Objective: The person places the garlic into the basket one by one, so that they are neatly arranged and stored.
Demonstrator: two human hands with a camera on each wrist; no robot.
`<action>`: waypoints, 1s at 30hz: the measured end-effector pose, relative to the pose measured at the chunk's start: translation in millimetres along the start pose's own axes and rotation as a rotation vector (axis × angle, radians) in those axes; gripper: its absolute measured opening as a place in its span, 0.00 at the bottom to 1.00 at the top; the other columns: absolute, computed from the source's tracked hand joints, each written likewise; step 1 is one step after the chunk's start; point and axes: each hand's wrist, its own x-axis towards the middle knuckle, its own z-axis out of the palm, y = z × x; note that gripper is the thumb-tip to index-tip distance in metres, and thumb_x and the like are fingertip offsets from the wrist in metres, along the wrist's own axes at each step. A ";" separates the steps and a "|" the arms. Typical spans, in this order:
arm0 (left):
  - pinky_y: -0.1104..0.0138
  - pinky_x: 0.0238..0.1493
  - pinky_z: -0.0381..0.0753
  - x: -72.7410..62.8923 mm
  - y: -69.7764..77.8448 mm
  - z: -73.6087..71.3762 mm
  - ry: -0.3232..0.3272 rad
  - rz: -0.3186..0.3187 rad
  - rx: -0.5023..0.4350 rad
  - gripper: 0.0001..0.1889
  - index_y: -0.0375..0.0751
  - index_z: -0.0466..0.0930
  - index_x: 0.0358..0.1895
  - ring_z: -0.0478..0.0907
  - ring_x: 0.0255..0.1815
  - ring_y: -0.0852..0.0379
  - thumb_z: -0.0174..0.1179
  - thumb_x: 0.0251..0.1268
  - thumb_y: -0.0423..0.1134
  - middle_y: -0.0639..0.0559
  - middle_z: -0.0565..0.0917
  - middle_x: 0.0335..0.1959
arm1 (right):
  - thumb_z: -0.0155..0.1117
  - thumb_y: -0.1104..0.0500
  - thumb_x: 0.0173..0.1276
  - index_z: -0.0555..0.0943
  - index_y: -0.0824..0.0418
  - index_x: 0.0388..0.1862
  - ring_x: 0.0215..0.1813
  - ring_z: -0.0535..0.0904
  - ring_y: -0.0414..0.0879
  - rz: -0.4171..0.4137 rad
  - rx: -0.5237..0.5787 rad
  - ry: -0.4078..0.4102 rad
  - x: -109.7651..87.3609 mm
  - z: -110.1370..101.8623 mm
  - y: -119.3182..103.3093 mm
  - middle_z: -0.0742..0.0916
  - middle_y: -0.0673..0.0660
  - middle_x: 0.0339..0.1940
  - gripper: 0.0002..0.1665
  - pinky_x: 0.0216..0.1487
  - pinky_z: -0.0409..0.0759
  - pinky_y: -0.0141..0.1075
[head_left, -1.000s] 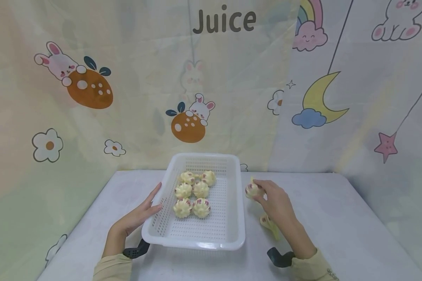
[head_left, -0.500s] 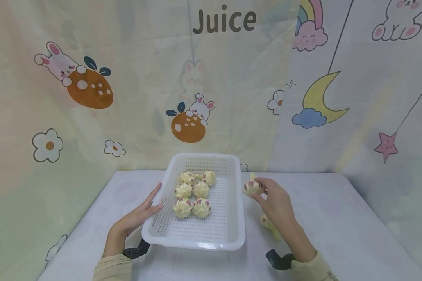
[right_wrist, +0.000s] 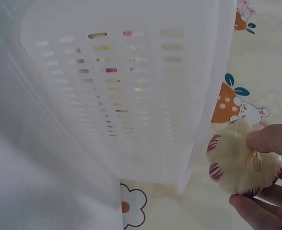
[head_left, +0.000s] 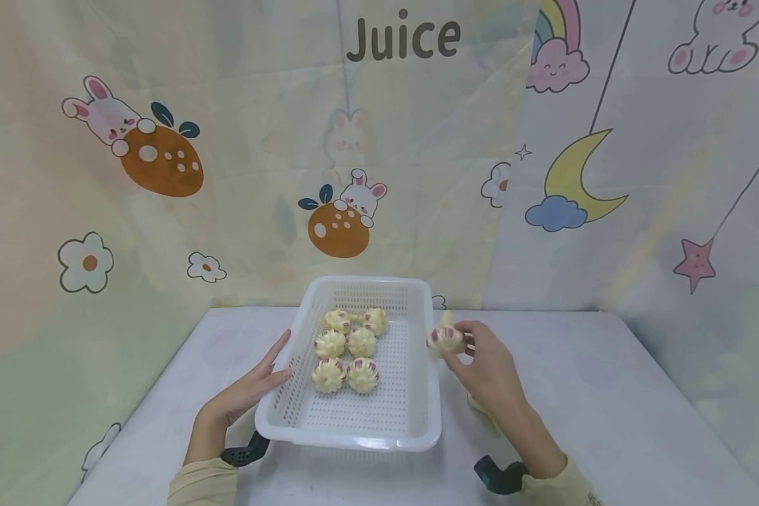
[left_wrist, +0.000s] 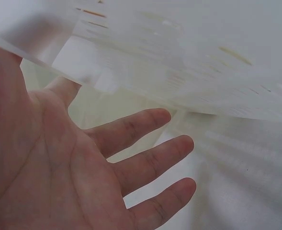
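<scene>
My right hand (head_left: 488, 365) pinches a garlic bulb (head_left: 445, 340) between thumb and fingers, level with the right rim of a white plastic basket (head_left: 411, 393). Pale with purple streaks, the bulb (right_wrist: 241, 158) turns its rooty base toward the right wrist camera, just outside the basket wall. Inside the basket several garlic bulbs (head_left: 362, 341) sit in pairs toward its left side. My left hand (head_left: 243, 390) rests against the basket's left rim, thumb and forefinger spread along it. From below, the left wrist view shows the fingers (left_wrist: 152, 163) extended under the rim.
Another garlic bulb (head_left: 483, 409) lies on the white table (head_left: 620, 407) to the right, mostly hidden behind my right forearm. Behind the table hangs a printed cloth backdrop (head_left: 259, 176). Black wrist mounts (head_left: 500, 476) sit at both cuffs.
My right hand has moved left with the garlic bulb, bringing it up to the basket's right rim. The forearm now covers more of the bulb on the table. The left hand and basket stay still.
</scene>
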 end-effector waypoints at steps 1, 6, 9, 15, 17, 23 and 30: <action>0.40 0.57 0.70 -0.2 -0.1 -0.2 -0.001 -0.001 0.003 0.39 0.80 0.32 0.72 0.65 0.68 0.35 0.50 0.71 0.49 0.48 0.43 0.78 | 0.73 0.56 0.55 0.72 0.62 0.57 0.53 0.81 0.55 -0.015 -0.001 0.002 -0.4 0.5 -0.6 0.81 0.60 0.53 0.31 0.48 0.82 0.44; 0.39 0.61 0.66 -0.5 0.2 -0.8 -0.015 0.001 0.027 0.39 0.81 0.31 0.71 0.61 0.71 0.37 0.49 0.71 0.49 0.51 0.40 0.79 | 0.74 0.59 0.53 0.73 0.63 0.55 0.51 0.82 0.54 -0.094 0.004 0.021 -2.7 1.2 -3.1 0.81 0.59 0.52 0.31 0.46 0.83 0.43; 0.40 0.61 0.66 -0.2 0.6 -0.9 -0.022 0.008 0.034 0.39 0.81 0.31 0.71 0.62 0.70 0.38 0.49 0.71 0.49 0.51 0.39 0.79 | 0.75 0.59 0.53 0.72 0.62 0.59 0.49 0.82 0.52 -0.139 -0.007 0.037 -4.3 1.1 -4.6 0.81 0.58 0.51 0.34 0.45 0.83 0.42; 0.40 0.60 0.68 -0.4 -0.7 -1.6 -0.019 0.003 0.034 0.39 0.81 0.31 0.71 0.65 0.68 0.39 0.49 0.71 0.50 0.49 0.42 0.78 | 0.75 0.58 0.53 0.76 0.58 0.59 0.43 0.80 0.44 -0.234 -0.019 0.071 -7.5 4.6 -8.4 0.81 0.53 0.48 0.33 0.43 0.83 0.37; 0.40 0.59 0.69 -0.1 -1.2 -1.4 -0.016 -0.003 0.034 0.39 0.81 0.32 0.71 0.66 0.68 0.39 0.50 0.70 0.50 0.49 0.43 0.78 | 0.75 0.58 0.52 0.77 0.58 0.58 0.42 0.80 0.43 -0.254 -0.027 0.082 -8.8 6.3 -9.6 0.81 0.53 0.47 0.32 0.42 0.83 0.35; 0.40 0.58 0.69 -0.5 -0.6 -1.1 -0.012 -0.007 0.028 0.39 0.83 0.32 0.71 0.66 0.68 0.38 0.50 0.71 0.50 0.49 0.43 0.78 | 0.76 0.57 0.51 0.78 0.56 0.55 0.44 0.81 0.42 -0.268 -0.044 0.074 -12.9 9.8 -15.6 0.81 0.52 0.47 0.31 0.43 0.83 0.35; 0.37 0.60 0.66 -0.4 0.0 -1.2 -0.018 -0.004 0.028 0.39 0.81 0.31 0.71 0.63 0.69 0.36 0.49 0.71 0.50 0.48 0.42 0.79 | 0.76 0.57 0.51 0.78 0.54 0.54 0.45 0.81 0.41 -0.273 -0.055 0.038 -19.7 10.2 -22.8 0.80 0.50 0.49 0.30 0.44 0.82 0.32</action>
